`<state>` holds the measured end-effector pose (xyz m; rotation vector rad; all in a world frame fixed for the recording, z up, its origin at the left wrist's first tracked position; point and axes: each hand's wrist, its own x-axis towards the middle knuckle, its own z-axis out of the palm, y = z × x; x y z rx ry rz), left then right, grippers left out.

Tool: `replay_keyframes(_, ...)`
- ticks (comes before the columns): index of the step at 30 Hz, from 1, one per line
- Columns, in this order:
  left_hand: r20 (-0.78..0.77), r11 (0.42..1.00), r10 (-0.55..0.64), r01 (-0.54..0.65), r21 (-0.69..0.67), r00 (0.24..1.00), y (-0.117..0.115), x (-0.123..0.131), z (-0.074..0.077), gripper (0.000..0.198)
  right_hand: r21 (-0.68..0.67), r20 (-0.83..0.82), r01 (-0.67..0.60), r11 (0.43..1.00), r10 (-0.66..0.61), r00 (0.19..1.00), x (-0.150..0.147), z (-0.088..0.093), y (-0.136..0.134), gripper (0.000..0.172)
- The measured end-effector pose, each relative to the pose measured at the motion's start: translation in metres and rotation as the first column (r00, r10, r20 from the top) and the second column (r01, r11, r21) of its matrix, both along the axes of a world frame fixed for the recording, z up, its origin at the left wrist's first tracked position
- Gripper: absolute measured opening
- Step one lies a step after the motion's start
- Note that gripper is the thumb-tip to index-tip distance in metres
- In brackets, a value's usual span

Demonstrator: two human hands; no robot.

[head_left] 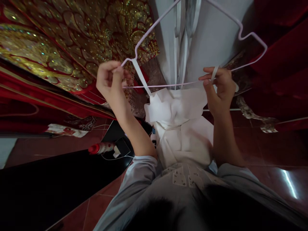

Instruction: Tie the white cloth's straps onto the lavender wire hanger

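A pale pink hanger (154, 26) spans the upper middle of the head view. My left hand (112, 78) is closed round its left corner, with the thumb and fingers pinching the wire. Below hangs a white dress (178, 106) with a ruffled top. Its left strap (141, 76) loops over the hanger beside my left fingers. My right hand (220, 88) has the other strap (214, 73) hooked round its fingers. That hand is at the hanger's lower bar, near the right end; whether it also grips the wire I cannot tell.
Red garments with gold sequins (115, 35) hang at the left, and dark red cloth (284, 64) at the right. White straps (184, 48) hang before a pale panel behind the hanger. A red-capped bottle (101, 148) and a cable are on a black table (72, 179) at lower left.
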<state>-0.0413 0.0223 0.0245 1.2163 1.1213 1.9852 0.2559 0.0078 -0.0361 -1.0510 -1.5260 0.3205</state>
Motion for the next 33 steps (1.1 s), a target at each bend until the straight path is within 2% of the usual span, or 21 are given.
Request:
replay_keyframes(2,0.228,0.994,-0.073,0.091,-0.067,0.971,-0.001,0.004,-0.016,0.010,0.002,-0.017,-0.024,1.000,0.024,1.000,-0.003,-0.001,0.000,0.036)
replay_keyframes(4,0.344,0.969,-0.173,0.223,-0.110,0.923,-0.005,0.012,-0.028,0.020,0.024,-0.028,-0.034,0.999,0.034,0.999,-0.007,-0.002,-0.002,0.043)
replay_keyframes(6,0.338,0.957,-0.214,0.266,-0.115,0.916,-0.009,0.022,-0.033,0.027,0.050,-0.062,-0.054,0.997,0.057,0.996,-0.010,-0.003,-0.004,0.045)
replay_keyframes(9,0.268,0.971,-0.183,0.216,-0.098,0.946,-0.015,0.033,-0.034,0.030,0.125,-0.196,-0.069,0.990,0.093,0.976,-0.008,-0.004,-0.002,0.044)
replay_keyframes(11,0.255,0.975,-0.172,0.201,-0.094,0.952,-0.018,0.037,-0.033,0.034,0.232,-0.321,0.057,0.971,0.021,0.947,0.005,-0.006,0.007,0.043)
replay_keyframes(13,0.261,0.975,-0.175,0.204,-0.089,0.949,-0.020,0.038,-0.032,0.035,0.336,-0.453,0.259,0.906,-0.086,0.887,0.028,-0.010,0.021,0.039)
replay_keyframes(14,0.267,0.974,-0.182,0.211,-0.083,0.946,-0.021,0.039,-0.033,0.034,0.377,-0.529,0.363,0.852,-0.123,0.839,0.042,-0.012,0.029,0.038)
replay_keyframes(15,0.275,0.973,-0.195,0.221,-0.068,0.942,-0.022,0.039,-0.033,0.034,0.376,-0.553,0.368,0.850,-0.112,0.825,0.056,-0.013,0.037,0.038)
replay_keyframes(16,0.281,0.971,-0.210,0.233,-0.049,0.936,-0.023,0.039,-0.034,0.033,0.358,-0.558,0.340,0.870,-0.094,0.825,0.070,-0.013,0.045,0.035)
replay_keyframes(19,0.294,0.962,-0.262,0.275,-0.001,0.919,-0.022,0.039,-0.035,0.031,0.241,-0.599,0.363,0.900,-0.156,0.786,0.095,-0.002,0.056,0.026)
replay_keyframes(23,0.320,0.961,-0.247,0.275,-0.045,0.915,-0.019,0.038,-0.039,0.034,0.153,-0.579,0.240,0.959,-0.110,0.808,0.093,0.029,0.049,0.032)
replay_keyframes(26,0.324,0.959,-0.198,0.250,-0.130,0.925,-0.017,0.037,-0.045,0.033,0.167,-0.640,0.214,0.962,-0.059,0.766,0.089,0.044,0.042,0.041)
replay_keyframes(30,0.303,0.966,-0.212,0.247,-0.083,0.929,-0.018,0.036,-0.047,0.033,0.170,-0.757,0.220,0.960,-0.016,0.653,0.096,0.039,0.042,0.059)
replay_keyframes(32,0.279,0.970,-0.204,0.232,-0.072,0.939,-0.020,0.035,-0.046,0.032,0.185,-0.783,0.220,0.958,0.009,0.622,0.101,0.031,0.044,0.057)
replay_keyframes(33,0.266,0.971,-0.198,0.225,-0.078,0.944,-0.021,0.035,-0.044,0.031,0.192,-0.771,0.203,0.960,0.020,0.637,0.102,0.027,0.045,0.050)
